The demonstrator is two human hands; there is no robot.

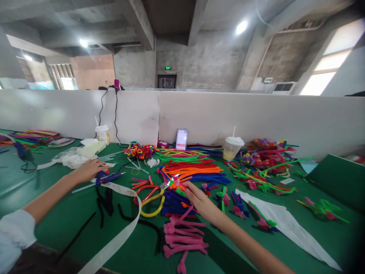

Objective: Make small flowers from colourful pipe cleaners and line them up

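Observation:
My left hand [90, 170] is at the blue glue gun [112, 177], its fingers curled over the handle side. The gun's nozzle points right; part of the grip is hidden by my fingers. My right hand [198, 198] pinches a small pipe cleaner piece [177, 182] with pink and orange parts; my fingertips hide some of it. Just left of that piece lie scissors [154, 203] with red and yellow handles, their blades pointing toward it. Below are a bundle of blue pipe cleaners [173, 203] and several pink pipe cleaner pieces [185, 234].
Rows of orange pipe cleaners [199, 170] lie behind my right hand. A lidded cup [232, 147] and a propped phone [181, 139] stand by the white partition [256, 114]. Finished-looking pieces [238, 205] lie at right. A white strip [119, 238] crosses the green table [71, 224].

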